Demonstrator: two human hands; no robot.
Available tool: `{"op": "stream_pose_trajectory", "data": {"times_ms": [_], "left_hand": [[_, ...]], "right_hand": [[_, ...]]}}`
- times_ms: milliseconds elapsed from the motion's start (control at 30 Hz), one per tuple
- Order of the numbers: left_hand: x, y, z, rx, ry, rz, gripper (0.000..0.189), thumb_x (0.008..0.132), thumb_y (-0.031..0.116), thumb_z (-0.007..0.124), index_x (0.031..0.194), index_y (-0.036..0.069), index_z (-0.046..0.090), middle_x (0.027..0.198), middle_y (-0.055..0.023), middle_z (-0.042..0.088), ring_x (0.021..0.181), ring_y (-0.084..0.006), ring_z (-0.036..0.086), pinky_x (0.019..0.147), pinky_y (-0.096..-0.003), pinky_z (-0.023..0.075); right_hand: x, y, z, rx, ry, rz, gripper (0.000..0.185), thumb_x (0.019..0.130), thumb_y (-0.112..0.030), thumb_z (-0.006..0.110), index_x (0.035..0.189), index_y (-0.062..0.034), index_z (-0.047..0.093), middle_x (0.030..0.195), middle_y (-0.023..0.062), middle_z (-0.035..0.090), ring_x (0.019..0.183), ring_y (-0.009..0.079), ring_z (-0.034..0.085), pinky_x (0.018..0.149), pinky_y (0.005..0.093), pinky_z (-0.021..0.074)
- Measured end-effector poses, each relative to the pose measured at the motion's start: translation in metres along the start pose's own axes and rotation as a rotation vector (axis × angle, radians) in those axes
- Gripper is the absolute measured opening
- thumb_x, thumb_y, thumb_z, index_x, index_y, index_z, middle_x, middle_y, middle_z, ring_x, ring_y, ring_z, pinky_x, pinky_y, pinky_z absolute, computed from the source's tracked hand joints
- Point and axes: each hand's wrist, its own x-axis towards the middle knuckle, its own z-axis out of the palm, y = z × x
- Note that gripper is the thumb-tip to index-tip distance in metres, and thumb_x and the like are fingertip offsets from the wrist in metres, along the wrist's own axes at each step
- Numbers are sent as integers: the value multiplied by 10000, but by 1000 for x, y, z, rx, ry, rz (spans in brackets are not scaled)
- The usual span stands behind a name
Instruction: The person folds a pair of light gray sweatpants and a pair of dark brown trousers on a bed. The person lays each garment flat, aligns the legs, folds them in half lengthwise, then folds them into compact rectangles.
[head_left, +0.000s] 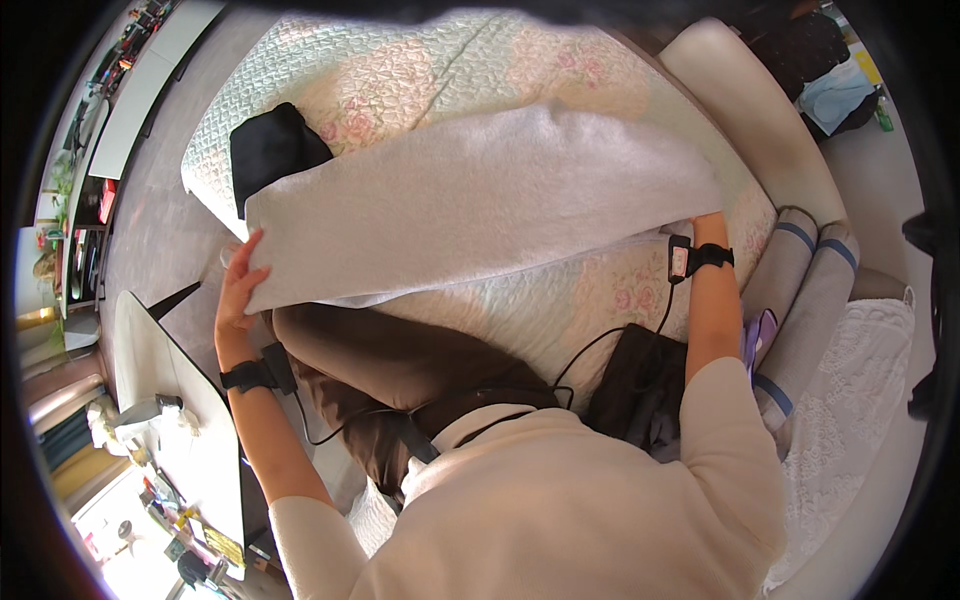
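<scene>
A long piece of light grey knit fabric (480, 202), perhaps a folded garment, stretches across the bed in front of me. My left hand (241, 289) holds its left end, with thumb and a finger showing over the edge. At the right end, my right hand (705, 220) is mostly covered by the fabric, so its fingers are hidden. Beyond the left end lies a folded black cloth (274, 150), partly under the grey fabric. Both wrists wear black straps with small boxes and cables.
The bed has a quilted floral cover (450, 67). Two grey rolled bolsters (814, 300) and a white lace cloth (847, 420) lie at my right. A dark bag or cloth (637, 382) rests beside my hip. A white table (180, 442) with various items stands at lower left.
</scene>
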Motion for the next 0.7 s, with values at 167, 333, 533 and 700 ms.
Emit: {"op": "stream_pose_trajectory", "data": {"times_ms": [167, 333, 533, 700], "left_hand": [[-15, -23, -4, -174, 184, -193, 641, 834, -48, 569, 1427, 104, 378, 1305, -120, 483, 1089, -190, 535, 956, -266, 417], [-32, -13, 4, 307, 74, -106, 615, 870, -1, 558, 1438, 92, 340, 1418, -67, 388, 1182, -171, 476, 975, -290, 401], [-42, -9, 16, 222, 77, 47, 381, 864, 28, 593, 1243, 37, 564, 1091, -35, 594, 891, -98, 551, 812, -224, 451], [-51, -4, 8, 252, 138, -70, 251, 866, 49, 603, 1111, 20, 644, 947, -2, 615, 845, -83, 565, 779, -203, 450]], "right_hand": [[-48, 21, 17, -125, 463, 129, 518, 951, -431, 457, 1339, -89, 437, 1345, 91, 492, 1214, 299, 469, 1038, 491, 363], [-101, 15, 68, 117, 378, 187, 528, 933, -492, 486, 1255, -73, 493, 1286, 117, 525, 1182, 259, 490, 992, 447, 397], [-115, 32, 57, -196, 273, 26, 357, 899, -373, 607, 1086, -74, 557, 1036, 71, 590, 938, 191, 563, 783, 341, 474], [-128, 24, 48, -232, 320, -101, 230, 850, -202, 673, 1003, -72, 560, 938, 36, 590, 847, 148, 563, 671, 289, 466]]}}
